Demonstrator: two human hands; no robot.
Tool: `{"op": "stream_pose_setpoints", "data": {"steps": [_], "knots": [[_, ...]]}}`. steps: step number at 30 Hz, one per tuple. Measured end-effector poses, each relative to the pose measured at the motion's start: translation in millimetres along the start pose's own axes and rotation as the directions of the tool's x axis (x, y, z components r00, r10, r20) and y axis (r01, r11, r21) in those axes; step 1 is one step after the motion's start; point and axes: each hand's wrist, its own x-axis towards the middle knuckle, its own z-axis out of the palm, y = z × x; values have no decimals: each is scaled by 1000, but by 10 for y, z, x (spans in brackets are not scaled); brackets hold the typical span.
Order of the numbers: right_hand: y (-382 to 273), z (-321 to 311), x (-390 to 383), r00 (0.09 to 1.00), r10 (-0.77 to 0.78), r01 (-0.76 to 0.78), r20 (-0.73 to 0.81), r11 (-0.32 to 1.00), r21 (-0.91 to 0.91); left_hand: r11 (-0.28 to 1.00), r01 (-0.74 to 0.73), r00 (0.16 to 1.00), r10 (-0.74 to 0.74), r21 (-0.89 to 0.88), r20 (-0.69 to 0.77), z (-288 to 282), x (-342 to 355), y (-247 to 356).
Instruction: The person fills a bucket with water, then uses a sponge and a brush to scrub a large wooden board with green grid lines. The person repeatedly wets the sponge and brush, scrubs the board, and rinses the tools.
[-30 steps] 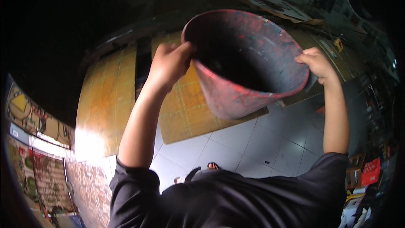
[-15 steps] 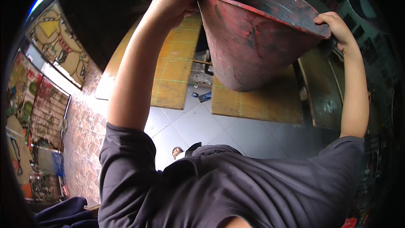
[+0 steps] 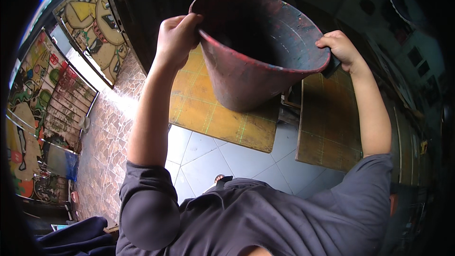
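Observation:
A large paint-stained bucket (image 3: 237,71), reddish outside with blue and dark smears inside, is between my raised arms with its mouth tilted partly toward me. My left hand (image 3: 177,40) is closed on the left side of its rim. At the right rim my right hand (image 3: 342,51) grips with the thumb over the edge, next to a dark handle piece (image 3: 332,68). The bucket's base is over a yellow-brown wooden board (image 3: 222,125) marked with green lines; whether it touches the board I cannot tell. Deep shadow hides the bucket's bottom inside.
A second wooden board (image 3: 327,123) stands to the right, across a gap. Grey floor tiles (image 3: 227,163) lie below, and stone-patterned paving (image 3: 102,161) runs along the left. Painted panels (image 3: 57,109) line the far left by a bright doorway. Dark blue cloth (image 3: 78,239) lies at lower left.
The bucket has come lower and left in view, with both hands still on its rim. More of its inside shows. The boards and doorway have shifted as the view turned.

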Motion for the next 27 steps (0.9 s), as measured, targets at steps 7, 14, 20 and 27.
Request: {"op": "stream_pose_setpoints", "data": {"steps": [7,14,20,27], "knots": [[-69,85,35,1000,17,-18,-11,997,-78,991,71,996,-76,-115,-38,-157,-55,-177],[-705,-584,168,980,-197,193,-16,973,-127,991,22,987,-42,-130,-156,-151,-105,-213],[-1263,657,842,744,45,376,666,796,-474,995,7,982,-25,-98,-186,-177,-133,-226],[-124,1851,1724,581,630,681,514,-31,-732,999,13,989,-19,-46,-147,-79,-119,-162]]}}
